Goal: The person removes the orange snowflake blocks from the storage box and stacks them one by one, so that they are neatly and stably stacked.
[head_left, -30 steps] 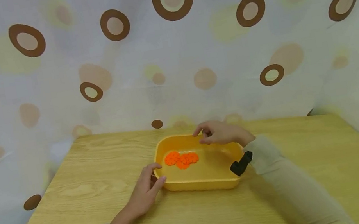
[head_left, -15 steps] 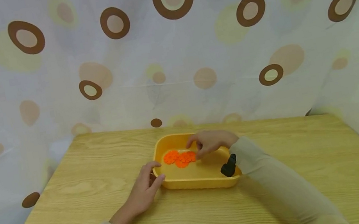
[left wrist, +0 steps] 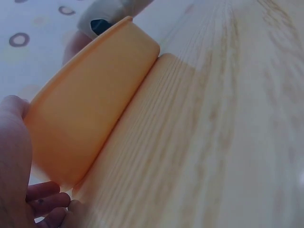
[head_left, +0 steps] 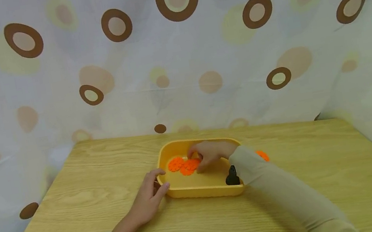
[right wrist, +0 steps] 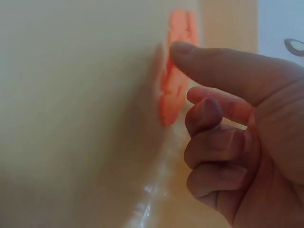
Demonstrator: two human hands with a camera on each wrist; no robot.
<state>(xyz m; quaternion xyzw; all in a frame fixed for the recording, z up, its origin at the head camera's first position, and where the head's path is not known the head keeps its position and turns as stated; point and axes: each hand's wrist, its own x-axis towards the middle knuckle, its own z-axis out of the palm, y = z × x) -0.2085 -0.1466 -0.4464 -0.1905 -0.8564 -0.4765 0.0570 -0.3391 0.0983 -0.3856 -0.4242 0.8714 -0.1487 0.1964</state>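
Observation:
In the head view a yellow plastic basin stands on the table, with several flat orange scalloped discs overlapping at its left inside. My left hand grips the basin's left end; the left wrist view has the thumb at the rim and fingers curled low by the wall. Inside the basin, my right hand has thumb and index finger around the rightmost disc. Up close in the right wrist view, the thumb tip lies against the orange discs, the other fingers curled. The index fingertip is hidden there.
One more orange disc lies on the wooden table right of the basin, partly covered by the right sleeve. A patterned cloth hangs behind the table. A black wrist camera overlaps the basin's right end.
My right hand has moved left and down into the basin, from above its back rim to the discs. The disc on the table has come into sight beside the sleeve. The left hand stays put.

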